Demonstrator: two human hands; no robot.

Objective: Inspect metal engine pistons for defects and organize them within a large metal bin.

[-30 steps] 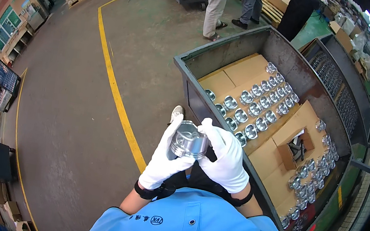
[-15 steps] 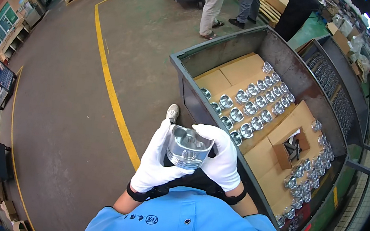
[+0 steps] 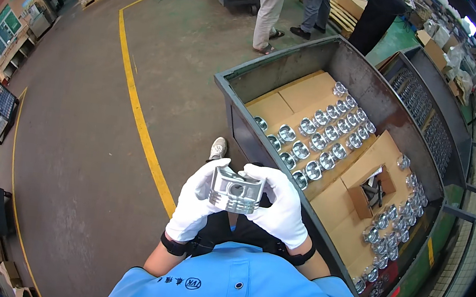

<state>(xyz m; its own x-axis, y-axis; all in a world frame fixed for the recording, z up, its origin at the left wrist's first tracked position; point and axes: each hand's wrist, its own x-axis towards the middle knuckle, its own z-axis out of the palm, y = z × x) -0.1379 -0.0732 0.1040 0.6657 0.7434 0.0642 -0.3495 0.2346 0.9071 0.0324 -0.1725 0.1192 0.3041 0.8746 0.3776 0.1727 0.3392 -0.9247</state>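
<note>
— Holding that metal piston (image 3: pixel 236 190) up in front of your chest, are you? In the head view both gloved hands are on it: your left hand (image 3: pixel 195 206) wraps the left side and your right hand (image 3: pixel 281 209) the right, fingers curled snugly around its wall, with the side bore turned toward the camera.

— And where does that leave you with the rest?

— Judging from this one view, you are partway. The piston is out of the bin and well above the floor, so the picking-up is done; what you appear to be doing is looking it over. The steel bin (image 3: pixel 284 73) to your right has neat rows of pistons (image 3: pixel 318 135) laid on cardboard sheets (image 3: pixel 308 92), and a looser cluster of pistons (image 3: pixel 389 234) lies toward its near end beside an open cardboard box (image 3: pixel 374 187).

— So plenty left?

— It seems so: dozens sit untouched, and you have only one in hand. Whether the rows are the checked ones I cannot tell. Other people's legs (image 3: pixel 268 8) stand beyond the bin, past the yellow floor line (image 3: pixel 135 105).
</note>
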